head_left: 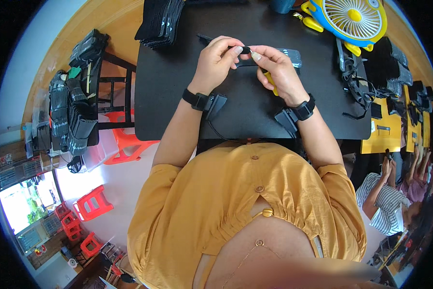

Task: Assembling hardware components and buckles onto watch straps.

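Over the dark table (178, 106), my two hands meet at a small black strap piece (246, 50). My left hand (217, 62) pinches it between thumb and fingers, and a black strip end (204, 37) sticks out beyond that hand. My right hand (280, 72) grips the piece's other end with thumb and forefinger. Tucked in the right palm is a yellow-handled tool (273, 85); its working end is hidden. A clear plastic packet (292, 57) lies just behind the right hand. Each wrist carries a black band with a small box.
A stack of black strips (159, 23) lies at the far left, a yellow and blue fan (353, 19) at the far right beside a blue cup (282, 5). Tangled black straps (358, 89) lie along the right edge. Red stools (93, 202) stand left; other people sit right.
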Motion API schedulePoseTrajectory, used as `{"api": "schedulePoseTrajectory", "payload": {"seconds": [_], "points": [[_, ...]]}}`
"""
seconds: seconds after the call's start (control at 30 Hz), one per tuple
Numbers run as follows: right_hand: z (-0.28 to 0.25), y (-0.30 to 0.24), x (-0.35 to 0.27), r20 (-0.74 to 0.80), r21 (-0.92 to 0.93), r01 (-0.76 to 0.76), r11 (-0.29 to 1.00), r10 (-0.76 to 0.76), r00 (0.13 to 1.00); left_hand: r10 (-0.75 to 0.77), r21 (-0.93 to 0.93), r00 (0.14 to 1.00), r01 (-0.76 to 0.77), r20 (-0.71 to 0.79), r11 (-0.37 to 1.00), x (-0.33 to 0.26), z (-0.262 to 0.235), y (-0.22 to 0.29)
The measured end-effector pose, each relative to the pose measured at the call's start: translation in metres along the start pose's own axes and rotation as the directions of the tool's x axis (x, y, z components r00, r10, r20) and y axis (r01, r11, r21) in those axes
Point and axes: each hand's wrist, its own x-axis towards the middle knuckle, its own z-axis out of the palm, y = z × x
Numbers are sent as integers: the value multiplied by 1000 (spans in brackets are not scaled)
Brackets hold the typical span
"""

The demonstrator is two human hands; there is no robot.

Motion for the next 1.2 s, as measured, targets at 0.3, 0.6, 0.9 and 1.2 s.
{"api": "schedulePoseTrajectory", "payload": {"seconds": [0.3,0.6,0.9,1.2], "points": [[-2,-9,-3,122,81,-67,994,57,991,30,-84,997,-24,71,996,1,-5,-8],[0,-2,-1,132,90,-41,995,29,991,51,-85,995,-44,80,995,0,-7,-13],[12,6,-1,-139,-379,253,890,-325,935,93,127,961,-62,-260,990,0,12,-7],[18,12,-3,-118,-464,298,835,-391,913,-7,187,995,25,-100,982,-6,21,1]]}}
